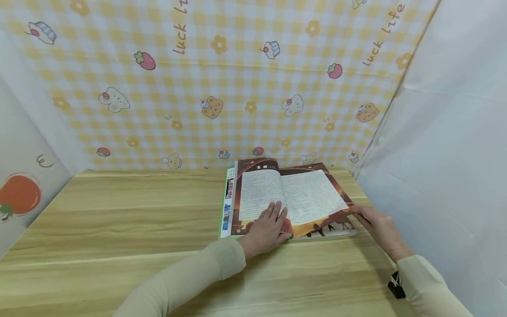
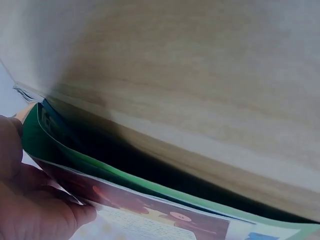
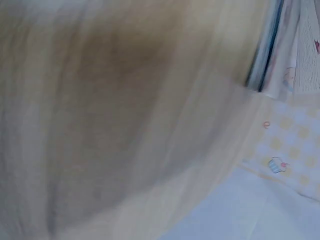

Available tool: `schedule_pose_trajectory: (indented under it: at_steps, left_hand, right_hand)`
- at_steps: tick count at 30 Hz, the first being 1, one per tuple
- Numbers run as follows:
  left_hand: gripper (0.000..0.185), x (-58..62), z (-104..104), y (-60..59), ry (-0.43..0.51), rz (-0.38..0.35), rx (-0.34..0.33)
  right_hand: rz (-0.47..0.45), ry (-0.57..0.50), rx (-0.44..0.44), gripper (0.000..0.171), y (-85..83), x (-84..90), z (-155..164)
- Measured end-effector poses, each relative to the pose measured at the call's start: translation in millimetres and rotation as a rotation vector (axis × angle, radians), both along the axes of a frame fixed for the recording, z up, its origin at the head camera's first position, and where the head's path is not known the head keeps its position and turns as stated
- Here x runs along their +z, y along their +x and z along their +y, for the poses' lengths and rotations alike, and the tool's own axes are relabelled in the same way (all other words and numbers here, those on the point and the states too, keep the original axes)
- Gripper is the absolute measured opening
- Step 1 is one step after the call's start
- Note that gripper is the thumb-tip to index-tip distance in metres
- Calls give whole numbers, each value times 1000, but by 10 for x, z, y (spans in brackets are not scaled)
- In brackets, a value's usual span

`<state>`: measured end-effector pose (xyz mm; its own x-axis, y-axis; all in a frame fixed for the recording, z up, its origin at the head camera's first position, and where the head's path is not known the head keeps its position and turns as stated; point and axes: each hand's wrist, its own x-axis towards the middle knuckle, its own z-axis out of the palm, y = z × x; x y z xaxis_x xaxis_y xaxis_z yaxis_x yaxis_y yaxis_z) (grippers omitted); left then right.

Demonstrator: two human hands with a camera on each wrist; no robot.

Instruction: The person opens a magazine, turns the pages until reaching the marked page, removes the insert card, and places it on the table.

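- Left hand (image 1: 266, 231), its grip released, presses flat on an open book (image 1: 313, 196).
- Right hand (image 1: 378, 226) pinches the book's right corner.
- Book lies on a wooden table (image 1: 119, 220).

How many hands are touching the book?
2. The left hand presses flat on the open book near its spine; the right hand touches its right edge.

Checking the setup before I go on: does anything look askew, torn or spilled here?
Nothing stands out. The open book lies flat on the table, left hand resting on its pages, right hand at its right edge.
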<state>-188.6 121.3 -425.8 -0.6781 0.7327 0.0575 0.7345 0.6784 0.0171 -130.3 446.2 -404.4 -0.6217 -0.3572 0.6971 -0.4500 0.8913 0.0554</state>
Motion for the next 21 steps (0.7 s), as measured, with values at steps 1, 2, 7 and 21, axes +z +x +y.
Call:
schedule_pose_trajectory:
  at_steps: [1,2,7,21]
  left_hand:
    - [71,4,6,1,2,-2,3]
    - [72,5,12,0,4,2,2]
    - [71,40,69,9,-6,56,-23]
    - [68,227,729,179,-8,65,-70]
  right_hand:
    - [18,1,6,14,-1,24,-15]
    - [35,3,9,18,-4,47,-29]
    - [105,-5,35,42,-21,159,-118]
    - [184,17,82,40,-9,350,-344]
